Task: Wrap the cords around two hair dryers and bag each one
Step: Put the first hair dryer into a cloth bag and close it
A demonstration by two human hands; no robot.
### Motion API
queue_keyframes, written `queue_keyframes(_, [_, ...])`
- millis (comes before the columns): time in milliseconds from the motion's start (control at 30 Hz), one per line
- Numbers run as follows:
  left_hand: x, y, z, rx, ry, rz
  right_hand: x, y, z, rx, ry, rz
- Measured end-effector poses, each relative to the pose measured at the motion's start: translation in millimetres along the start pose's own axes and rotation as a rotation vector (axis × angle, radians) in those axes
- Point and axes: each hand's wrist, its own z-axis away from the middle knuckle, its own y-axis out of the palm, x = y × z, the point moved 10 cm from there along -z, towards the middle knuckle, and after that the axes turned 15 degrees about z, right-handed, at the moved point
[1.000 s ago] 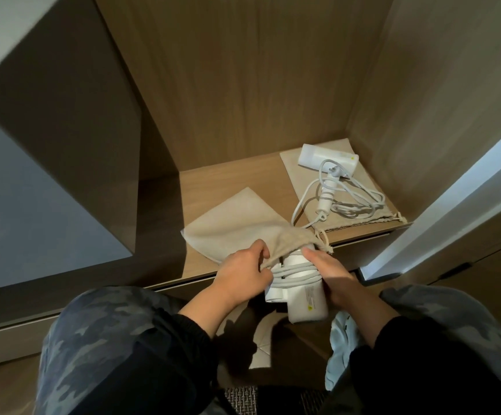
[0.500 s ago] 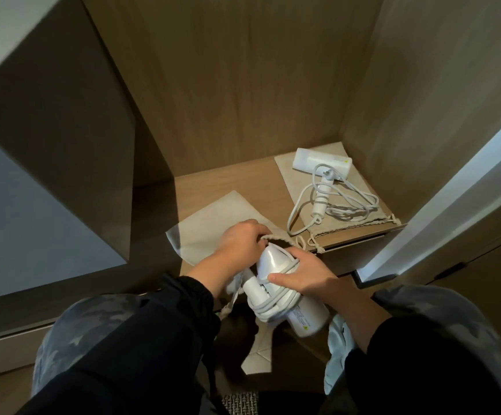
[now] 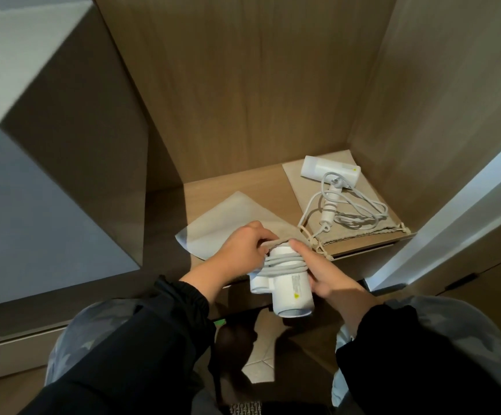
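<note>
Near edge of the wooden shelf (image 3: 243, 187): the left hand (image 3: 240, 253) pinches the mouth of the near bag (image 3: 231, 220), fingers curled over its rim. The right hand (image 3: 330, 277) grips the wrapped hair dryer (image 3: 292, 290), whose wound cord (image 3: 285, 263) circles the body, far end at the bag's mouth. Far right: the second hair dryer (image 3: 330, 169), with loose cord (image 3: 360, 209), lies on the second bag (image 3: 366, 233).

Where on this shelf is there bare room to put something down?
Bare shelf shows between near bag and far bag, up to the back wall. The right side is crowded: unwrapped dryer and loose cord.
</note>
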Motion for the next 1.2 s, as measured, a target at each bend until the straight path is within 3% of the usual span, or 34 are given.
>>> queue_keyframes(200, [25,-27,16,-0.209,-0.027,-0.096,7,1,-10,-0.003,0.006,-0.073])
queue_keyframes(433, [93,-40,46,-0.443,-0.438,0.089,-4,-1,-20,-0.048,0.072,-0.219])
queue_keyframes(633, [100,-21,36,-0.413,-0.467,0.253,-8,1,-20,-0.052,0.124,-0.321])
queue_keyframes(833, [111,-6,24,-0.365,-0.53,0.259,-13,-7,-28,-0.087,0.136,-0.301])
queue_keyframes(1033, [106,11,21,-0.249,-0.458,0.283,-32,-6,-36,-0.158,0.212,-0.278])
queue_keyframes(1200, [117,5,25,-0.243,-0.415,0.487,-34,-13,-39,-0.204,0.24,-0.219])
